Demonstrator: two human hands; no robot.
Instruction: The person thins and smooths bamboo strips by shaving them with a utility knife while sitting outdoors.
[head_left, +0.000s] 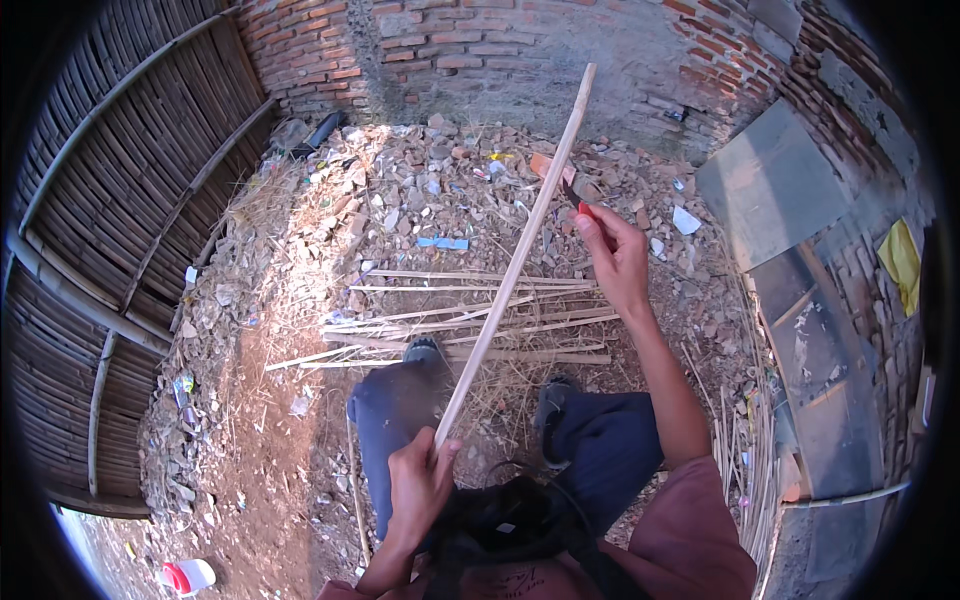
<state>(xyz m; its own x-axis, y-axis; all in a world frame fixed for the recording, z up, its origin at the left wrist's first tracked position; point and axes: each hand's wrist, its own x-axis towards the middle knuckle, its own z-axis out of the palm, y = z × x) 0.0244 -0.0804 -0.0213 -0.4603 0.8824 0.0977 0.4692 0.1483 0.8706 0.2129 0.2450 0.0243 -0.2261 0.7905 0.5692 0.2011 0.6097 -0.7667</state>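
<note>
right now your left hand [418, 483] is closed around the lower end of a long pale strip [520, 245], thumb and fingers wrapped on it. the strip slants up and to the right in front of you, its far end standing out against the brick wall [460, 50]. your right hand [618, 255] is curled round the red handle of a knife [571, 193], thumb laid toward the blade; the dark blade points at the strip's right edge, upper part, though you cannot tell from this view whether it touches.

as for containers, a white one with a red top [187, 577] lies on the ground at your lower left, well apart from both hands; what it holds, if anything, cannot be told. the black strapped item [510, 520] at your waist may be a bag, but its inside is hidden.

below the strip, more pale strips [480, 325] lie roughly crosswise on the ground by your feet, and a bundle of thin lengths [763, 490] runs along your right side. beyond lies rubble [400, 190] with a flat blue piece [442, 243] on it. a yellow sheet [902, 265] hangs at far right.
</note>
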